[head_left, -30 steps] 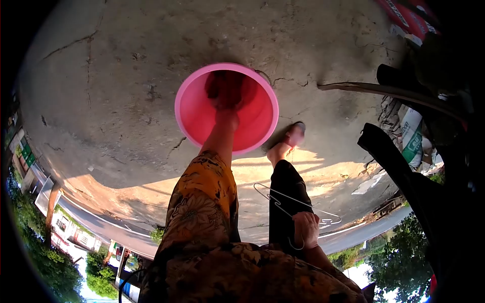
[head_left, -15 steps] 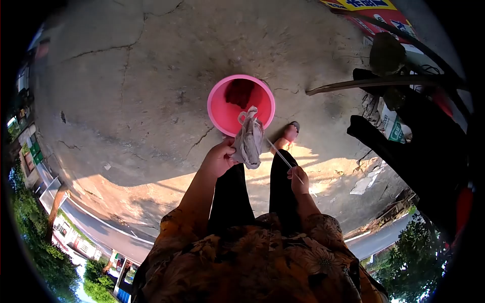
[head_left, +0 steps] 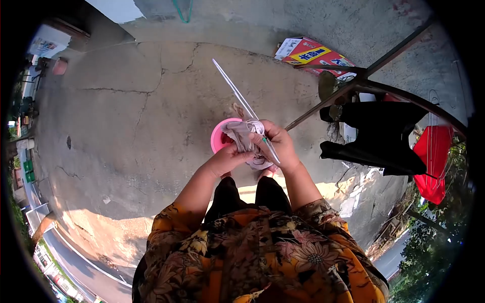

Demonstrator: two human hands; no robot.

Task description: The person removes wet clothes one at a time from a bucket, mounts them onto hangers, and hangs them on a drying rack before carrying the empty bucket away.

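A bunched, pale grey-mauve garment (head_left: 237, 135) is held in front of me, over the pink bucket (head_left: 216, 137). My left hand (head_left: 228, 158) is closed on its lower left part. My right hand (head_left: 279, 145) grips the garment's right side along with a thin white clothes hanger (head_left: 233, 90), seen nearly edge-on. The hanger slants up and left past the garment, and its lower end shows below my right fingers. Something dark red shows inside the bucket, mostly hidden by the garment and my left hand.
To the right, a black garment (head_left: 374, 136) and a red cloth (head_left: 432, 161) hang by a dark metal frame (head_left: 361, 76), with wire hangers at the red cloth. A printed red and yellow carton (head_left: 316, 53) lies by the wall. Cracked concrete (head_left: 111, 121) surrounds the bucket.
My right hand has come up and inward with the hanger and now grips the garment too. The garment is more bunched between both hands. The view has tilted upward, showing more wall and frame.
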